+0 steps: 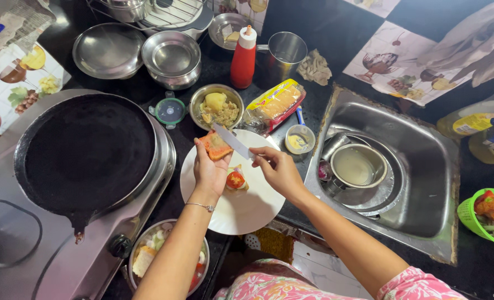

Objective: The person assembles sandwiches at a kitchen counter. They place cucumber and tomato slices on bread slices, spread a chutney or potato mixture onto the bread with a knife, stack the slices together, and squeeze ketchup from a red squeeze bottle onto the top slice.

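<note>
My left hand [209, 169] holds a slice of bread [216, 145] coated with red sauce, above a white plate [246, 208]. My right hand [278, 169] grips a knife [231, 140] whose blade lies across the bread. On the plate between my hands lie tomato slices [236, 180]. A steel bowl of potato filling [217, 108] and an opened packet of bread [273, 105] sit just beyond the plate.
A black flat pan [85, 149] sits on the stove at left. Behind are a red sauce bottle [243, 58], a steel cup [286, 52], steel bowls [172, 58] and a small butter tub [299, 139]. The sink [425, 161] at right holds dishes. A bowl of cut vegetables [147, 255] sits near me.
</note>
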